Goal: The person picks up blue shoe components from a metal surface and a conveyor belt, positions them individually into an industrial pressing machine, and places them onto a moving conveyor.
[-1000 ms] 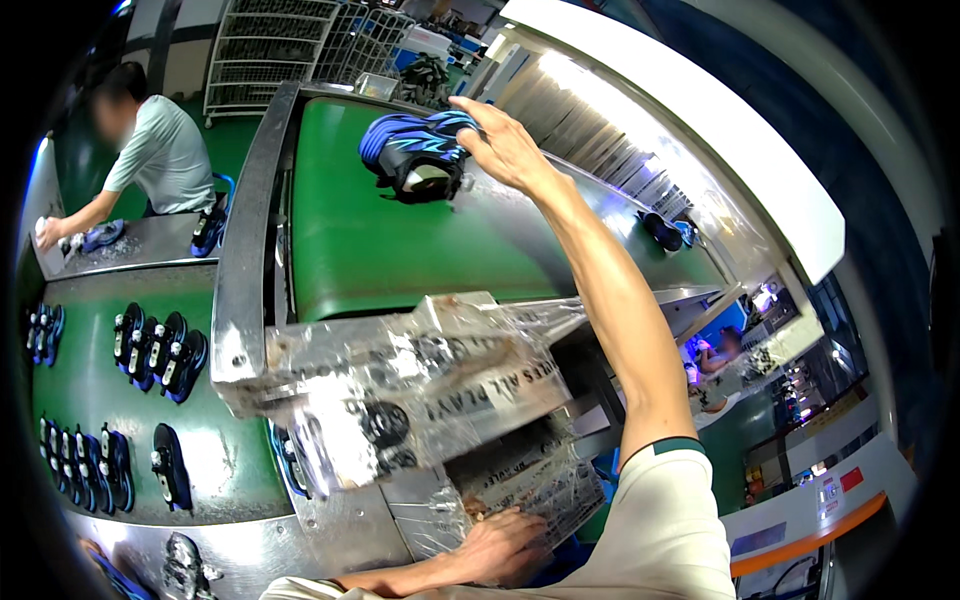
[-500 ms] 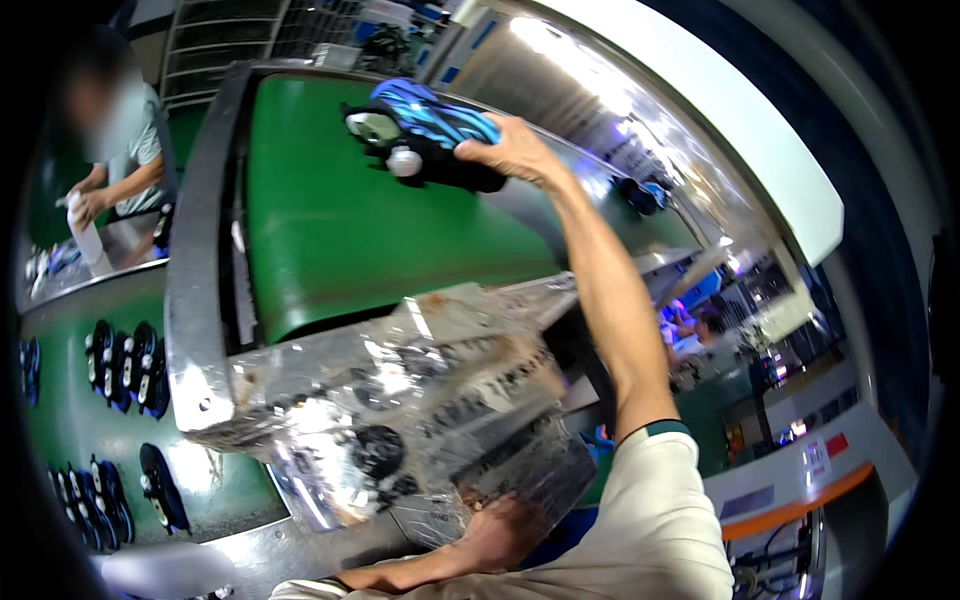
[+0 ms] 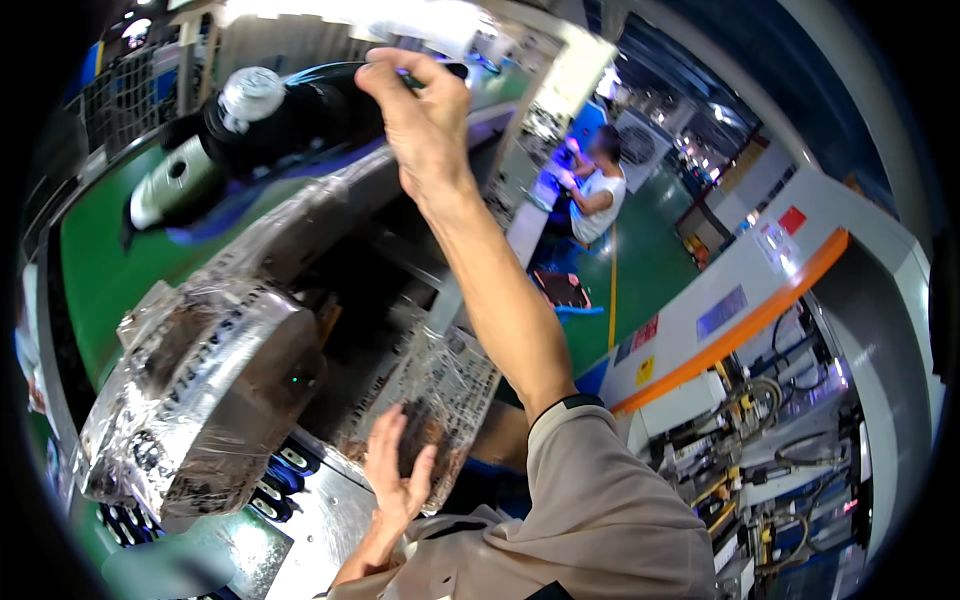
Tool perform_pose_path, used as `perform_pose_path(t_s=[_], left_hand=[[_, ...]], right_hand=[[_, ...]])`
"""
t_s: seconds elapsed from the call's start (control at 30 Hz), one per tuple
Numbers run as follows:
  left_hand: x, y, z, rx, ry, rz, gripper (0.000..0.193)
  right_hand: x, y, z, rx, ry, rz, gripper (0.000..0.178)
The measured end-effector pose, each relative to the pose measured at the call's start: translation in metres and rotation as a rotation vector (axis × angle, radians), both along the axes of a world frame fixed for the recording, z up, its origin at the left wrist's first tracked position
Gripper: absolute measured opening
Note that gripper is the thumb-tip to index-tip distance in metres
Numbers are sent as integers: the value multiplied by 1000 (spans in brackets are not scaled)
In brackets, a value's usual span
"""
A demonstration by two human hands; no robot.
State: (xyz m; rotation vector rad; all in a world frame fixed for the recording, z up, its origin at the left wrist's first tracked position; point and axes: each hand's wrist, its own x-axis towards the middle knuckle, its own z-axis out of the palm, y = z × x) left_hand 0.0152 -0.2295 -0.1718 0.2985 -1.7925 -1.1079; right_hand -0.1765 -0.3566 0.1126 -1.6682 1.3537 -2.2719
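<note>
My right hand (image 3: 425, 115) reaches to the upper left, its thumb and fingers closed on the end of a black-and-blue shoe on a last (image 3: 300, 125). The last's pale green top (image 3: 175, 180) and a silver knob (image 3: 252, 95) point toward me; motion blur hides whether a second shoe is in the grip. The shoe is held above a green conveyor belt (image 3: 95, 290). My left hand (image 3: 395, 465) is low in the middle with fingers spread and nothing held, over or against a plastic-wrapped metal box (image 3: 445, 390).
Left of my left hand stands a bulky plastic-wrapped housing (image 3: 200, 400). Several shoes (image 3: 275, 490) lie on a lower surface behind it. A person (image 3: 595, 195) sits at blue-lit work farther off. On the right is a white machine with an orange edge (image 3: 740, 320) and exposed hoses (image 3: 760, 400).
My view has turned to the right. The shoe in my right hand now looms closer, its knob and last toward me. My left hand has opened its fingers on the wrapped box.
</note>
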Motion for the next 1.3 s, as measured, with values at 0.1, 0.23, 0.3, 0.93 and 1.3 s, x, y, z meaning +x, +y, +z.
perform_pose_path(t_s=[0.1,0.23,0.3,0.93,1.3], left_hand=[[5,1,-14,36,101,44,61],[1,15,-60,197,327,84,86],[-6,12,-38,179,316,49,97],[-1,-10,14,-230,-408,-200,59],[-8,2,7,50,-269,-108,64]], right_hand=[[-13,60,-16,-23,15,-26,20],[-20,119,-62,391,-29,-11,18],[-36,126,-107,567,-101,25,17],[-6,172,-184,1067,116,10,63],[10,186,-208,785,156,-362,54]])
